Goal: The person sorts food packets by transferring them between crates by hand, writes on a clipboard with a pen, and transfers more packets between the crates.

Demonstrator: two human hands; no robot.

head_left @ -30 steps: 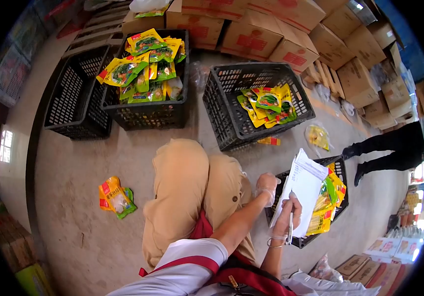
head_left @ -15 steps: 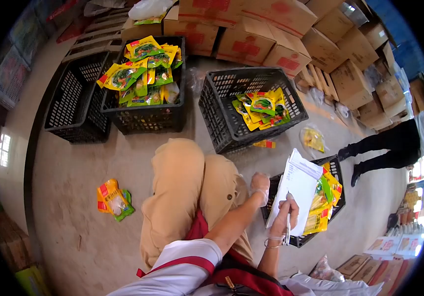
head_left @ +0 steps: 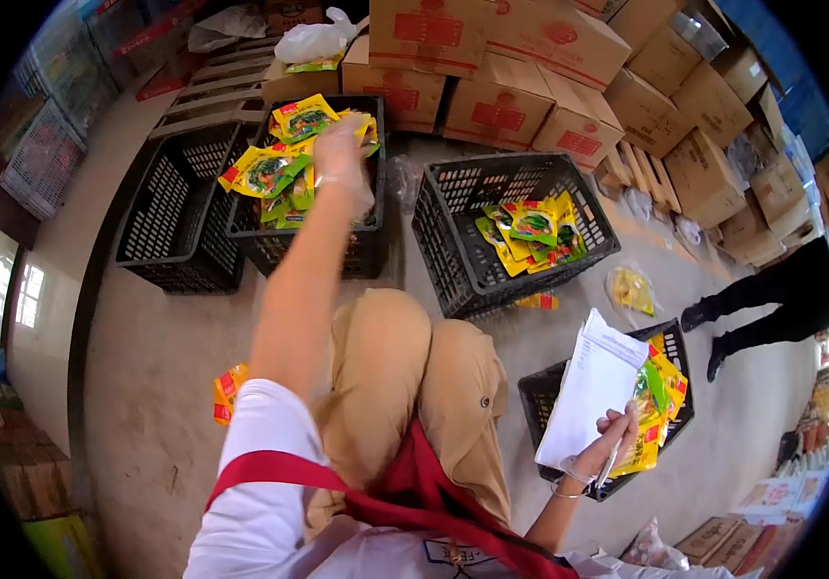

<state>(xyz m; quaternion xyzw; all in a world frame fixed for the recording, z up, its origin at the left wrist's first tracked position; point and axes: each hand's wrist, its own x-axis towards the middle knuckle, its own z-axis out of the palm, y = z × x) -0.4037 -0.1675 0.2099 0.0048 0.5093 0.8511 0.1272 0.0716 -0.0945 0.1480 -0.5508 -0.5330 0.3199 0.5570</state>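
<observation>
My left hand (head_left: 340, 159), in a clear plastic glove, reaches over a black crate (head_left: 303, 253) heaped with yellow-and-green food packets (head_left: 265, 174). Motion blurs its fingers, so I cannot see whether they hold a packet. At the lower right, my right hand (head_left: 612, 439) grips a silver pen (head_left: 608, 465). Beside that hand, a white paper pad (head_left: 583, 396) lies slanted over a smaller black crate (head_left: 538, 386) holding more yellow packets (head_left: 663, 410).
An unfilled black crate (head_left: 178, 227) stands at the left. Another crate (head_left: 463, 289) in the middle holds several packets (head_left: 530, 232). An orange packet (head_left: 228, 391) and a bagged yellow item (head_left: 632, 289) lie on the floor. Cardboard boxes (head_left: 501, 96) line the back; a person's legs (head_left: 772, 309) show at right.
My left hand has moved from beside the paper pad up and left to the heaped crate. My right hand has shifted off the pad's face toward its lower right edge, with the pen.
</observation>
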